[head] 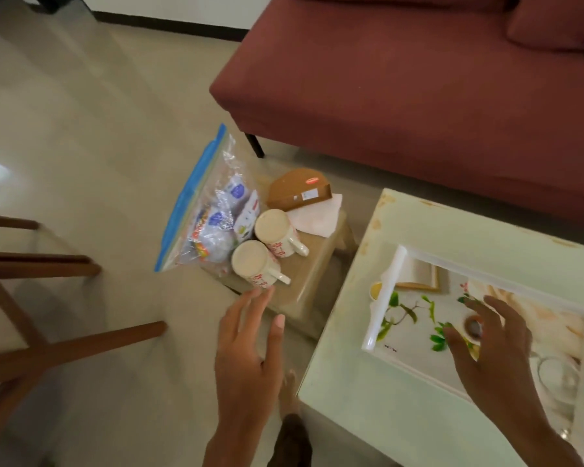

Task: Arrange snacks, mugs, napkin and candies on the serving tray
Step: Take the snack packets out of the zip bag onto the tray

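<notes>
Fingers (250,305) near glossy (upturned) mug (255,264)

The left hand (246,348) reaches forward, palm down, fingers straight and spread, holding nothing. The right hand (493,352) is stretched out to the right, palm down, fingers spread and slightly curled, also empty.

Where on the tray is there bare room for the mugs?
The tray has bare floor at its left end, between the left rim and the right hand. The far left corner reflects something, and the right end is blurred. The stool is crowded: two mugs, snack bag, napkin, brown box.
</notes>
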